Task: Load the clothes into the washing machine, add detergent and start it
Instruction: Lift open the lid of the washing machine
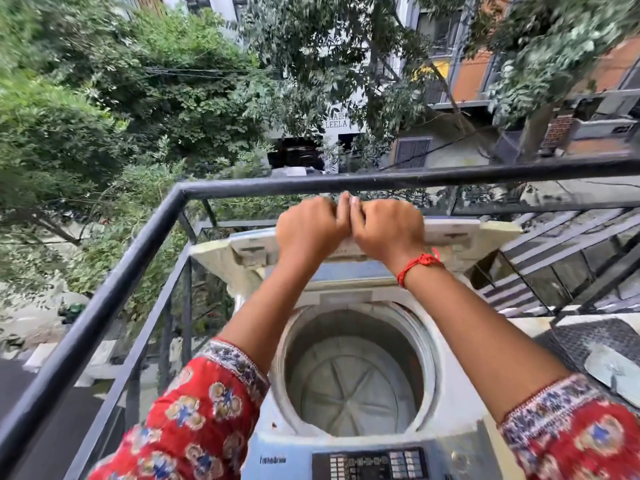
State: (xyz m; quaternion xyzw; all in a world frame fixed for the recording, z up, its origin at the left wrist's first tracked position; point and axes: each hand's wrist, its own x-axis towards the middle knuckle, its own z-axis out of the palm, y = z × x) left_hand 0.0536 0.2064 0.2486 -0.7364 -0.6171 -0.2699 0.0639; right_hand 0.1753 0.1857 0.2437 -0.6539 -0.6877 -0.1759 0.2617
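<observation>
- On a balcony, hemmed by a black railing (104, 299), a top-loading washing machine (450, 424) stands with its lid (464, 237) folded up at the far side.
- Both arms reach over the drum (349, 386), which looks empty, its ribbed bottom bare.
- The left hand (310, 232) and right hand (388, 228) sit side by side, touching, fingers curled shut over the lid's raised top edge.
- A red thread (417, 265) circles the right wrist.
- The control panel (370, 464) lies at the near edge.
- Trees and buildings stand far beyond the rail.
</observation>
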